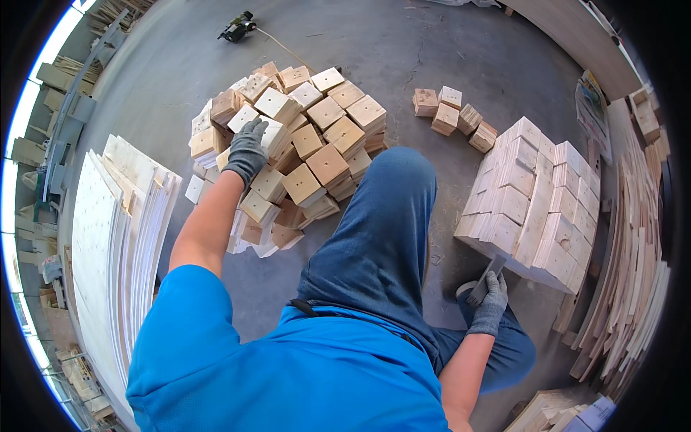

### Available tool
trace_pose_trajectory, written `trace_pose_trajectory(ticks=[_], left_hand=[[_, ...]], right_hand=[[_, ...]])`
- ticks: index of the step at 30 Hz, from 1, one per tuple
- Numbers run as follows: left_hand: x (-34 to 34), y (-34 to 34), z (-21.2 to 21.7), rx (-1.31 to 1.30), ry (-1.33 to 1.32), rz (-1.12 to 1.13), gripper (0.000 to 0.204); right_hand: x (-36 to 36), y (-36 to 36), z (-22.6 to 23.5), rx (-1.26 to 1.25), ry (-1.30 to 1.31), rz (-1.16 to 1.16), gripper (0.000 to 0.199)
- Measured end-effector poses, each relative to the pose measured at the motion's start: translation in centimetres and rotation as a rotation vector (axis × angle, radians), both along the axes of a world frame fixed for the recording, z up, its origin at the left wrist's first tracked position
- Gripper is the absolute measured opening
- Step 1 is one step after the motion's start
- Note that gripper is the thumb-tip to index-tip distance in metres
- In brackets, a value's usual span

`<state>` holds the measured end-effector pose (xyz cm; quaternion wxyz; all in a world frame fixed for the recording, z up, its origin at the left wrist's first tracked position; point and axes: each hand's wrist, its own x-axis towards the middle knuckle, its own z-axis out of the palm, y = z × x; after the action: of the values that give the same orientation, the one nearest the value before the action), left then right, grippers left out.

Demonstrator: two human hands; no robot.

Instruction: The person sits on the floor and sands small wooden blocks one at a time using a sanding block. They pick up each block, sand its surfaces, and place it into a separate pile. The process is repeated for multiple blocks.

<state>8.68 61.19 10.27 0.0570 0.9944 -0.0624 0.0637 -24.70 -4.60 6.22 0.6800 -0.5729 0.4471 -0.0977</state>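
A broad heap of square wooden blocks (306, 142), each looking like stacked thin layers, sits on the floor in front of me at the left. My left hand (248, 153), in a grey glove, reaches to the heap's left side. Its fingers curl against a pale wooden block (273, 135); their tips are partly hidden. By my right shin, my right hand (492, 305), also gloved, is closed round a narrow, flat grey piece (487, 277) whose exact kind I cannot make out. The grey piece's far end is close to a neat stack of wooden blocks (529, 191) at the right.
Several loose blocks (446, 109) lie beyond my knee. A green-and-black tool (237, 27) with a thin hose lies on the floor at the back. Pale wooden sheets (101, 230) lie at the left, long wooden strips (626, 281) at the right.
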Motion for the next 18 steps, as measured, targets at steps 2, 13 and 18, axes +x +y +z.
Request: trace_pose_trajectory(ticks=[2,13,18], left_hand=[[-0.6,0.1,-0.9,-0.006,0.006,0.008,0.068],[0.0,1.0,-4.2,0.133,-0.074,-0.05,0.093],[0.1,3.3,-5.5,0.225,-0.056,-0.058,0.095]], right_hand=[[0.0,0.3,0.3,-0.006,-0.006,-0.012,0.053],[-1.4,-0.1,-1.7,-0.081,-0.039,0.013,0.053],[-1.0,-0.1,-2.2,-0.163,0.002,0.002,0.061]])
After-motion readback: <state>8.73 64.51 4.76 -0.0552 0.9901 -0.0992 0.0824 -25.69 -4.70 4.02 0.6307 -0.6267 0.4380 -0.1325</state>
